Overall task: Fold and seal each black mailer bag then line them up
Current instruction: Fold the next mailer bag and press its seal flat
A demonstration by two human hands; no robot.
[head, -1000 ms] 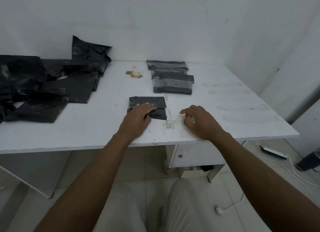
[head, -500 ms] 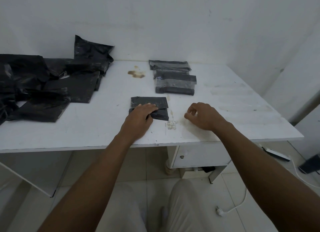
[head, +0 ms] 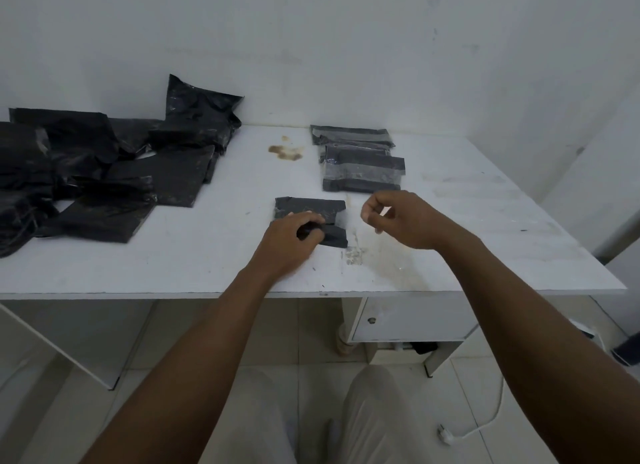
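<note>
Here the folded mailer bag point(head: 311, 208) lies flat, long axis 9 to 3 o'clock; fingers of the left hand point(head: 289, 244) clench its near flap. The right hand point(head: 407, 221), at its 3 o'clock, has curled fingers; whether they hold anything is unclear.

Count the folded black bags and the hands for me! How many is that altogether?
Folded bags in the back row: 3
Half-folded bag under the left hand: 1
Hands, counting the right hand too: 2
Total: 6
The heap of loose bags on the left is too jumbled to count.
</note>
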